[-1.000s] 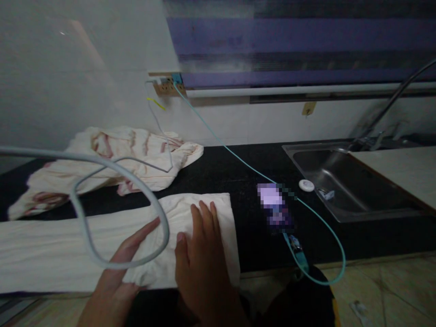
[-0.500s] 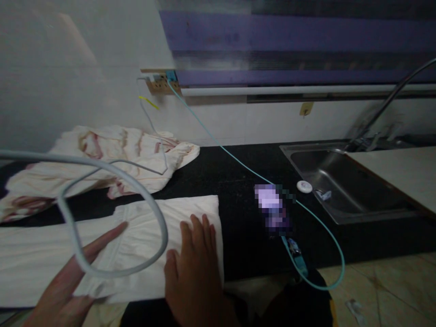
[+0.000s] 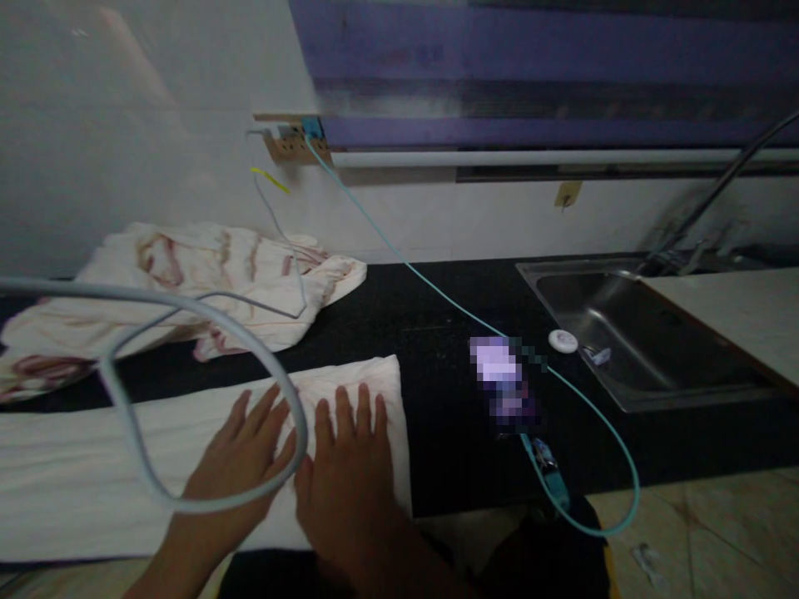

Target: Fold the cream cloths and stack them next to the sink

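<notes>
A long strip of folded white cloth (image 3: 81, 474) lies along the front of the black counter. My left hand (image 3: 234, 457) rests palm down on it with the fingers stretched out. Close beside it, my right hand (image 3: 349, 474) presses flat near the cloth's right end, fingers spread. Neither hand grips anything. A grey cable (image 3: 284, 391) loops close in front of the camera and crosses the view of my left hand. What kind of garment or linen the white cloth is, I cannot tell.
Behind lies a crumpled cream cloth (image 3: 205, 274) with reddish patches. To the right are a blurred-out phone (image 3: 499, 374) on a teal cable (image 3: 430, 287), a white round object (image 3: 563, 341) and a steel sink (image 3: 624, 403). Wall sockets (image 3: 296, 143) sit behind.
My left hand has moved right and turned from the cloth's edge to lie flat on top. The raised, gathered layer now lies flatter. My right hand stays nearly in place.
</notes>
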`<control>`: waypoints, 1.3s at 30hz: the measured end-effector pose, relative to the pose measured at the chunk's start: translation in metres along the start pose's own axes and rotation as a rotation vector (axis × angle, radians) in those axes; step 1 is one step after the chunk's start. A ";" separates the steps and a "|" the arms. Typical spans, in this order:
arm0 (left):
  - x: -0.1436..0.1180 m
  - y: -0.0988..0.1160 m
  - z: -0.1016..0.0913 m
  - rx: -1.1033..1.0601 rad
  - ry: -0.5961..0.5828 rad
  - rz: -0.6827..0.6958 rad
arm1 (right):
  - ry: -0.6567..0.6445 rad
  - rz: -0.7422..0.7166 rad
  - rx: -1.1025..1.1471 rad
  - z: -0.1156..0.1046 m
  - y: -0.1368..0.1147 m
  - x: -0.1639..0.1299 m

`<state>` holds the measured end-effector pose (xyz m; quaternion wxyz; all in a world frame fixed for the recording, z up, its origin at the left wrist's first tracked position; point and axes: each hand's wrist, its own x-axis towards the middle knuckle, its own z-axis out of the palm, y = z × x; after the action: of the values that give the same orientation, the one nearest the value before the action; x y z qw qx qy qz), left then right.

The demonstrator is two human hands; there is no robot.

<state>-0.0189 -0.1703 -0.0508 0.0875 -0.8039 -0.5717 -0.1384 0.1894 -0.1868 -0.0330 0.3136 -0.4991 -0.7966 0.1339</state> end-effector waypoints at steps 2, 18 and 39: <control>0.007 0.010 0.001 0.049 -0.025 0.060 | 0.001 -0.022 0.000 -0.004 0.006 -0.002; 0.047 0.098 0.014 0.022 -0.040 -0.197 | 0.089 0.044 -0.206 -0.049 0.067 -0.019; 0.046 0.100 0.007 0.012 -0.055 -0.131 | 0.067 -0.031 -0.229 -0.054 0.073 -0.020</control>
<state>0.0902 -0.1602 -0.0412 0.0672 -0.7677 -0.6263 -0.1181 0.2813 -0.1762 -0.0377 0.2830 -0.5235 -0.8034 0.0206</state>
